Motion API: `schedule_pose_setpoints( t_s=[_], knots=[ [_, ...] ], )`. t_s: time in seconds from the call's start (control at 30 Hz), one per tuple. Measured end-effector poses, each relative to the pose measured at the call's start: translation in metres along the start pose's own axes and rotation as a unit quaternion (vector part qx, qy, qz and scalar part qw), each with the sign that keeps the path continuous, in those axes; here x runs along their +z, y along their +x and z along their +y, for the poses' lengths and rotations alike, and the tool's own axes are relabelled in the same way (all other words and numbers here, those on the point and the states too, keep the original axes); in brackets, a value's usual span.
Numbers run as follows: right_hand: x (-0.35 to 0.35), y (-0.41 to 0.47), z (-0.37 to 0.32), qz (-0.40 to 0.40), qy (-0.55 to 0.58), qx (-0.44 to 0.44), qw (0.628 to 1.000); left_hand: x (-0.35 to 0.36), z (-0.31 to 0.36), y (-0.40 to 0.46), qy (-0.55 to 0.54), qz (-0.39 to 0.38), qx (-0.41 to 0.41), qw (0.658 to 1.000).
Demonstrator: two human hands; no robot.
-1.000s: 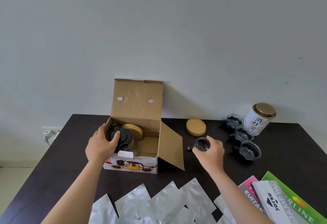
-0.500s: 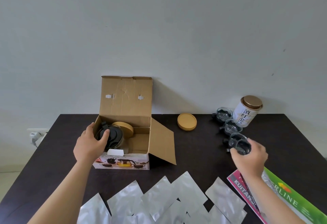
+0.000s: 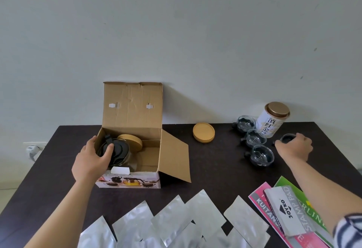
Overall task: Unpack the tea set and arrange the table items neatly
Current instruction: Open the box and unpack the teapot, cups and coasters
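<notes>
On the dark table [image 3: 221,171]: a tea set is lying partly unpacked, some pieces in the carton and some outside it.
Cardboard box [image 3: 137,128]: sitting left of centre, its lid standing up against the wall and its right flap hanging open; a printed picture of the set is showing on the near side.
Glass teapot [image 3: 120,150]: resting inside the box at its left end, black lid on top, with a round bamboo lid [image 3: 131,143] leaning just behind it.
Left hand [image 3: 92,159]: reaching into the box and gripping the teapot, thumb curling over the black lid and fingers wrapping the far left side.
Right hand [image 3: 294,148]: stretching out to the far right and holding a small glass cup [image 3: 287,138] from above, fingers curling round its rim; whether the cup is touching the table cannot be told.
Three glass cups [image 3: 255,140]: standing in a slanted row just left of the right hand, each with a dark base.
Tea canister [image 3: 273,120]: standing at the far right by the wall, white with a gold lid, just behind the row of cups.
Bamboo coaster [image 3: 203,132]: lying alone between the box and the cups.
Foil pouches [image 3: 176,222]: spreading in overlapping sheets along the near edge.
Stamp pad box [image 3: 284,208]: lying on pink and green booklets at the near right.
</notes>
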State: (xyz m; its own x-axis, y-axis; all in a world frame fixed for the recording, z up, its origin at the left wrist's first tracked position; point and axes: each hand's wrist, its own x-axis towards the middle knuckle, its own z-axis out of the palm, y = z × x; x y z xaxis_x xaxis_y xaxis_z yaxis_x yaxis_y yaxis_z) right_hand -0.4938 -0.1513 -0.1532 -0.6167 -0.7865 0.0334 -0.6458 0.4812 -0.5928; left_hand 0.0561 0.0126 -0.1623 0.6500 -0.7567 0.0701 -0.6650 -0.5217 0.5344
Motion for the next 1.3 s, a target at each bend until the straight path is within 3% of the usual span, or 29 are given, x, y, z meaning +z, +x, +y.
schedule_pose_setpoints(
  t_s=[0.43,0.77,1.3],
  knots=[
    [0.033,0.027,0.009,-0.105,-0.044,0.004,0.994,0.003,0.002,0.000,0.013,0.007,-0.010,1.000],
    [0.034,0.030,0.013,-0.119,0.008,0.018,0.993,0.001,0.007,-0.002,0.015,0.004,-0.010,1.000],
    [0.030,0.016,0.007,-0.127,-0.053,-0.023,0.990,0.000,0.005,-0.003,0.016,-0.003,-0.001,1.000]
  ],
)
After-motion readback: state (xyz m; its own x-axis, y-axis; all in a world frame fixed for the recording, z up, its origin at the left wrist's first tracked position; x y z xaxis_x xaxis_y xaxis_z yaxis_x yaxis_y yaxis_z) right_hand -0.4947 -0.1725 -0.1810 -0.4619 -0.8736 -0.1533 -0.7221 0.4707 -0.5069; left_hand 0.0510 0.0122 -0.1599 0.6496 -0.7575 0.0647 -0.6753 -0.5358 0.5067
